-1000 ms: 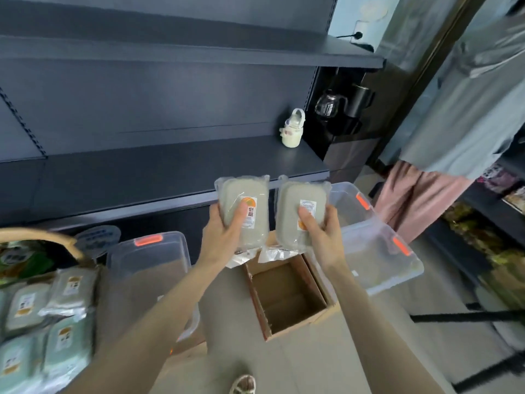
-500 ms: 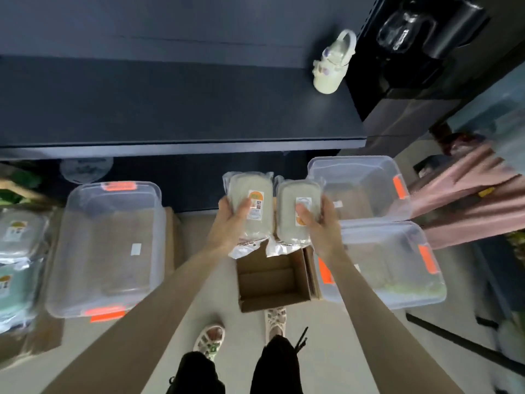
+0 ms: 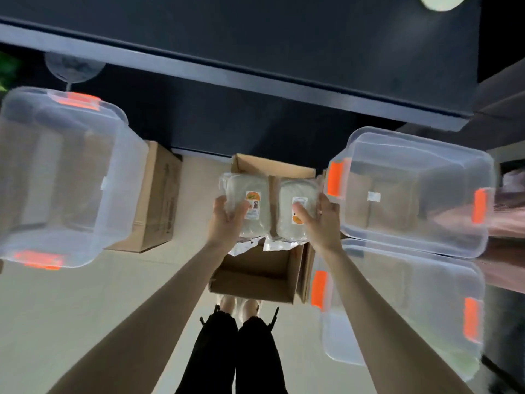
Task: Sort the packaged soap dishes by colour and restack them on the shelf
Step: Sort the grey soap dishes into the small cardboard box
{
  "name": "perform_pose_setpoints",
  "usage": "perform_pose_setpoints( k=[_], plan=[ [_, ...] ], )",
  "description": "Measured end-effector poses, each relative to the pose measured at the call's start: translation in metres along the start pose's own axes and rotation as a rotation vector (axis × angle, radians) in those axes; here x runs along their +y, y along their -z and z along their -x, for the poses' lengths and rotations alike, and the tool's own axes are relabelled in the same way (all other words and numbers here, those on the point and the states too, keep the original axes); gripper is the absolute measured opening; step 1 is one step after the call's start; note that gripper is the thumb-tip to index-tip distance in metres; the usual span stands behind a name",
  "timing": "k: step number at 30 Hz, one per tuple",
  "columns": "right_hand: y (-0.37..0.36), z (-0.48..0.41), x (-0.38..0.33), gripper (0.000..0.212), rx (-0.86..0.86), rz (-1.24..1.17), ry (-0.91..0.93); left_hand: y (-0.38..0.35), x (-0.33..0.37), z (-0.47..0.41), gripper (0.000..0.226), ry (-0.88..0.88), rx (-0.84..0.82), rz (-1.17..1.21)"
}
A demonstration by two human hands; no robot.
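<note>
I hold two packaged soap dishes side by side over an open cardboard box (image 3: 257, 273) on the floor. My left hand (image 3: 227, 220) grips the left soap dish (image 3: 254, 207), beige-grey in clear wrap with an orange-topped label. My right hand (image 3: 322, 223) grips the right soap dish (image 3: 295, 211), the same pale colour, its label turned the other way up. The dark shelf (image 3: 255, 38) lies above and ahead of both packs, its front edge running across the view.
A clear plastic bin with orange latches (image 3: 61, 177) stands at the left on a closed carton (image 3: 154, 200). Two more clear bins, the upper bin (image 3: 412, 191) and the lower bin (image 3: 397, 305), stand at the right. My legs and feet (image 3: 237, 345) are below the box.
The view has tilted down steeply, from facing the shelves to looking at the floor. Both hands have lowered the two packs from shelf height to just over the open cardboard box.
</note>
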State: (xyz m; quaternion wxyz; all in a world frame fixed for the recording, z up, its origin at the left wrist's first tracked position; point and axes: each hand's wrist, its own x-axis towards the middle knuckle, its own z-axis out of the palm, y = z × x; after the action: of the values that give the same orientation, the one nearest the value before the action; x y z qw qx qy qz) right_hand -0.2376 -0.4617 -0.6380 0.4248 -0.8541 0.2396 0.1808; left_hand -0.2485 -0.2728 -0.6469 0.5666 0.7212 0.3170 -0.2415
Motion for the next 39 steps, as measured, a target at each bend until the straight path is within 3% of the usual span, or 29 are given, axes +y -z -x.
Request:
perform_pose_setpoints(
  k=[3, 6, 11, 16, 23, 39],
  plan=[
    [-0.026, -0.031, 0.029, 0.059, -0.012, -0.001, -0.051, -0.017, -0.023, -0.043, 0.048, -0.065, 0.022, -0.183],
    [-0.058, -0.063, 0.059, 0.054, 0.026, -0.007, -0.093, -0.034, -0.042, -0.088, 0.053, -0.153, 0.03, -0.305],
    [-0.111, -0.111, 0.106, 0.065, 0.05, -0.006, -0.141, -0.061, -0.079, -0.155, 0.056, -0.183, 0.066, -0.379],
    [-0.152, -0.157, 0.147, 0.061, 0.107, -0.009, -0.173, -0.084, -0.129, -0.211, 0.046, -0.068, 0.096, -0.388],
    [-0.203, -0.214, 0.198, 0.061, 0.212, -0.167, -0.263, -0.113, -0.177, -0.281, 0.048, -0.047, 0.108, -0.331],
    [-0.227, -0.248, 0.239, 0.05, 0.165, -0.03, -0.256, -0.126, -0.214, -0.324, 0.044, -0.002, 0.074, -0.205]
  ],
)
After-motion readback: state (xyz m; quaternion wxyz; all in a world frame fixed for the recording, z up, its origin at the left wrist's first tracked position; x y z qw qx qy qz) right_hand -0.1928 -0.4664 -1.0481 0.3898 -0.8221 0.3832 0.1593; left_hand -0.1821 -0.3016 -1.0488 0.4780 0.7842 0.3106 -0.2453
